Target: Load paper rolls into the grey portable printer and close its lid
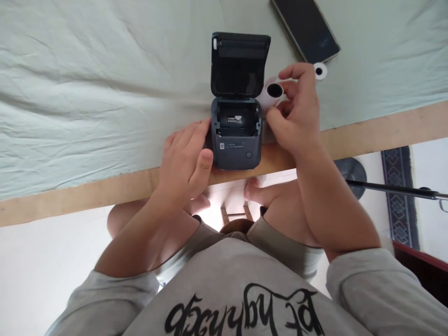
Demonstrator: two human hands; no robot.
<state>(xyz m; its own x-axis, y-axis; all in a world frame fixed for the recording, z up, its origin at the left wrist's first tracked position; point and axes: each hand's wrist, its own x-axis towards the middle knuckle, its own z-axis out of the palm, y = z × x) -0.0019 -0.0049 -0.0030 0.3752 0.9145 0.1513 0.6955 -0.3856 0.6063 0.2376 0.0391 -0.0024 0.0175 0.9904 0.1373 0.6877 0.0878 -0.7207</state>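
A small dark blue label printer [235, 156] sits at the front edge of the bed or table, its black lid [240, 67] raised. The paper compartment [237, 119] inside shows a printed label and holds no roll. Against the printer's left side rests my left hand [185, 158], fingers stretched out and the thumb apart, holding nothing. To the right of the printer, my right hand [299, 112] grips a white paper roll [269, 99] between thumb and fingers. The roll's dark hollow core faces up toward me, close beside the open compartment.
A second small white roll [321, 72] lies just beyond my right hand. Behind it is a dark phone [306, 30] on the pale green cloth [105, 93]. A wooden edge [367, 128] runs along the front. A black stand pole [392, 187] is on the right.
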